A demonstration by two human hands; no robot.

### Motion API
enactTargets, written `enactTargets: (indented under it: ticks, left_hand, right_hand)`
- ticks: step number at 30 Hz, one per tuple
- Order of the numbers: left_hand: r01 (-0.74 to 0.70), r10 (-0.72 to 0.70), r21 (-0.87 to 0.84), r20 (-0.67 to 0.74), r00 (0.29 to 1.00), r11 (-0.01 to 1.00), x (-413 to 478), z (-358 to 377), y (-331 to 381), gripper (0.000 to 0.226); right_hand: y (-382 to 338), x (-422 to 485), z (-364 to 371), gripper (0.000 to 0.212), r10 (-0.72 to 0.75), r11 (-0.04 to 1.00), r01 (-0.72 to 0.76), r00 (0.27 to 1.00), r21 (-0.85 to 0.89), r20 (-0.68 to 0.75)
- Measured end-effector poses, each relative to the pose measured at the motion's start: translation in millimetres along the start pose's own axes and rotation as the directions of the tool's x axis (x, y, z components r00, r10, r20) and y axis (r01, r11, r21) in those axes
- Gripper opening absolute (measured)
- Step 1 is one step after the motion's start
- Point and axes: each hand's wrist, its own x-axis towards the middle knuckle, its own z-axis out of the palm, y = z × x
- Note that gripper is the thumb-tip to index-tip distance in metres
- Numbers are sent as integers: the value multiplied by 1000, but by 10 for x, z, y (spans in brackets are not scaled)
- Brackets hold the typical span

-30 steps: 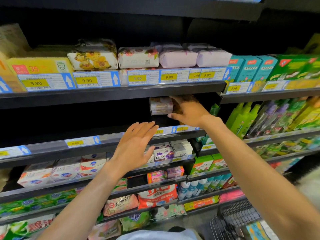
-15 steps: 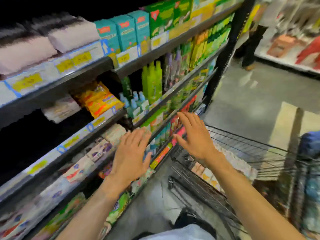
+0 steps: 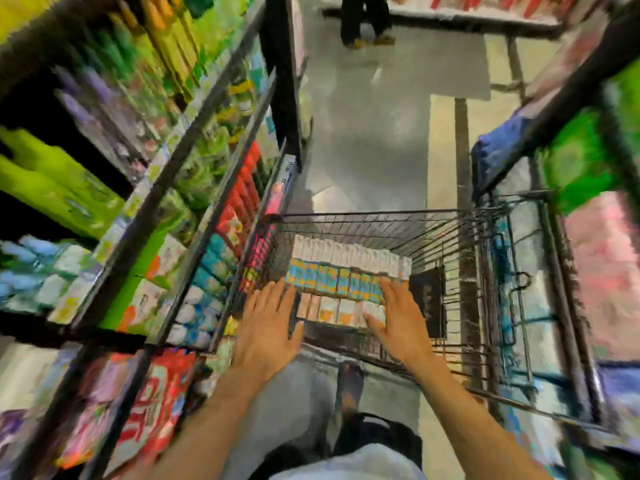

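A black wire shopping cart stands in the aisle below me, with rows of small boxes packed in its near left part. My left hand hovers with straight fingers over the cart's near left corner and holds nothing. My right hand reaches with spread fingers down over the nearest white and orange boxes; whether it touches them is unclear. The picture is blurred by motion.
Store shelves full of bottles and packets run along the left, close to the cart. A second wire cart and green and pink goods stand on the right. Another person's legs stand at the far end of the grey floor.
My view has swung from the soap shelf right and down to the cart. My right hand left the pack on the shelf, and both hands came down empty over the cart.
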Motion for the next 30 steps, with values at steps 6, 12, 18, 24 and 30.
enactTargets:
  ticks: [6,12,18,24,30]
  left_hand:
    - [-6,9,-33,94,996,999,553,504,260,72]
    - [-13,13,-2,232,973,1000,985,974,285,73]
    - [12,-6,-15,327,945,1000,1334,1462,178,71]
    - [48,-45,5,486,873,999,1666,2077,29,71]
    - [219,-177,9,618,766,976,1905,2637,-8,73]
  right_hand:
    - [423,140,252,73,189,973,-197,979,121,75]
    - [661,353,523,69,330,907,-373,918,195,221]
    - [801,611,873,65,411,854,-474,867,215,281]
    - [934,833,1423,62,533,739,-616,782,272,322]
    - [1115,1049,1962,63,606,649,-711,698,271,381]
